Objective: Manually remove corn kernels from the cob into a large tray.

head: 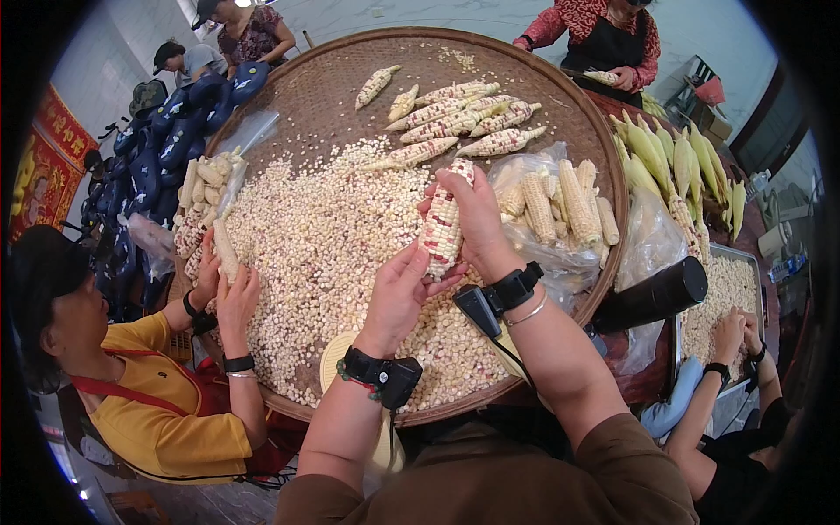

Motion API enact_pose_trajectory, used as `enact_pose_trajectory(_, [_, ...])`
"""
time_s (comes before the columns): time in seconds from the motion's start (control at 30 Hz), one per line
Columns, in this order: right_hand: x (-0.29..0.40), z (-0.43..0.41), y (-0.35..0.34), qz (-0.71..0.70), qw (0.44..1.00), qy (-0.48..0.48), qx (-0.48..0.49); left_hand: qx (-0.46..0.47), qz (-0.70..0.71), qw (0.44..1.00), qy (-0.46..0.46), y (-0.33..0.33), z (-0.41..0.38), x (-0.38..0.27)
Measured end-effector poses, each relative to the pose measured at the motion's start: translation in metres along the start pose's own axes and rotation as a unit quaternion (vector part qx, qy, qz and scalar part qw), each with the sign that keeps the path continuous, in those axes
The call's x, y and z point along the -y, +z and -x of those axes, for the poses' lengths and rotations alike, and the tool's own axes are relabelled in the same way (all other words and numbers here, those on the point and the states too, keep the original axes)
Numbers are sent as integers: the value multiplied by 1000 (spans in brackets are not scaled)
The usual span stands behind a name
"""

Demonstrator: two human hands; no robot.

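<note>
An ear of corn (pixel 441 226) with cream and dark red kernels is held between both hands, above a large round woven tray (pixel 308 85). My left hand (pixel 397 289) grips its lower end, the thumb against the kernels. Around its upper part wraps my right hand (pixel 479 216), thumb over the top side. Loose corn kernels (pixel 315 262) spread thickly across the tray beneath. Beyond my hands lie several whole ears of corn (pixel 453 115). To the right of my right hand, stripped cobs (pixel 541 207) stand in and against a clear plastic bag (pixel 558 262).
At the left, a person in yellow holds a pale cob (pixel 225 249) beside a pile of cobs (pixel 210 177). Husked corn (pixel 682 154) stands at the right, near a black cylinder (pixel 656 295) and a metal tray (pixel 755 275) of kernels with another person's hands. Others work across.
</note>
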State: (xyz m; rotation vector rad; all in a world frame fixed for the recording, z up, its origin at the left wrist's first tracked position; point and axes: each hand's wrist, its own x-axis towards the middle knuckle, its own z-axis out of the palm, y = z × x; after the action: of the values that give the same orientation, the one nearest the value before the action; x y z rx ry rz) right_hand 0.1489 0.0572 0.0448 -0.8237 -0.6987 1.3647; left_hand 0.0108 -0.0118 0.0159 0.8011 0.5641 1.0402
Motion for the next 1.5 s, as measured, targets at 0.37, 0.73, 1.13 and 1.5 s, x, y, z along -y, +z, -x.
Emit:
enact_pose_trajectory(0.37, [4, 0, 0, -12, 1000, 7, -15, 30, 1, 999, 11, 4, 1, -2])
enact_pose_trajectory(0.73, [-1, -6, -7, -49, 998, 33, -5, 4, 21, 1000, 7, 5, -2, -4])
enact_pose_trajectory(1.13, [4, 2, 2, -83, 994, 34, 60, 36, 21, 999, -8, -7, 0, -1])
enact_pose_trajectory(1.5, [-6, 0, 1, -40, 999, 7, 8, -82, -119, 989, 40, -5, -2, 6])
